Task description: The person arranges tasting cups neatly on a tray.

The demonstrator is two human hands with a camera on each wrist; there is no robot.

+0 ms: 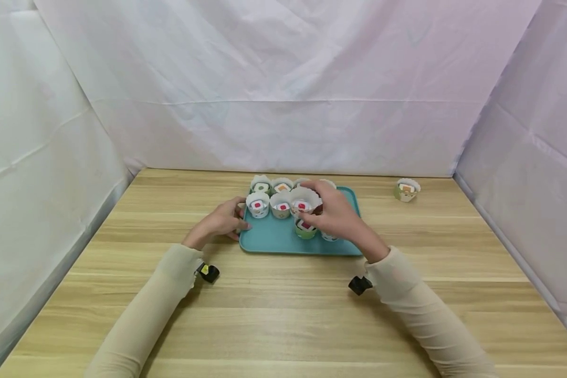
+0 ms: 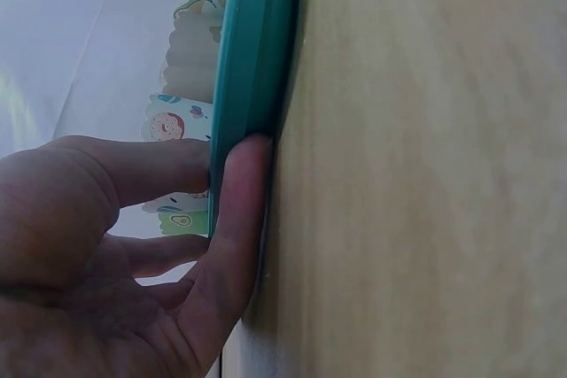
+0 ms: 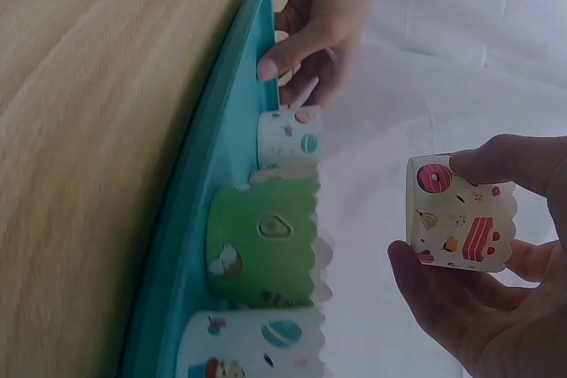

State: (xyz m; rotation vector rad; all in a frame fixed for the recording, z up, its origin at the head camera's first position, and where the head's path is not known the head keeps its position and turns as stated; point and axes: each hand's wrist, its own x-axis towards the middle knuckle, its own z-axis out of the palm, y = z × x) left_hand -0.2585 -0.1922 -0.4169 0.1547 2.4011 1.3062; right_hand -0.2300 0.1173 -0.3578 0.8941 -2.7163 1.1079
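Note:
My left hand grips the left rim of a teal tray; in the left wrist view its fingers lie about the tray's edge. Over the tray, my right hand holds a scalloped paper baking cup printed with a donut and a cake slice, pinched between thumb and fingers. From the head view, a small white and red piece shows inside this cup. Several similar cups stand on the tray, among them a green avocado-print cup and a white cup at the left. My right hand hides part of the back row.
Apart from the tray, another green paper cup with an orange and white piece in it stands at the back right of the wooden table. White cloth hangs behind the table and along both sides.

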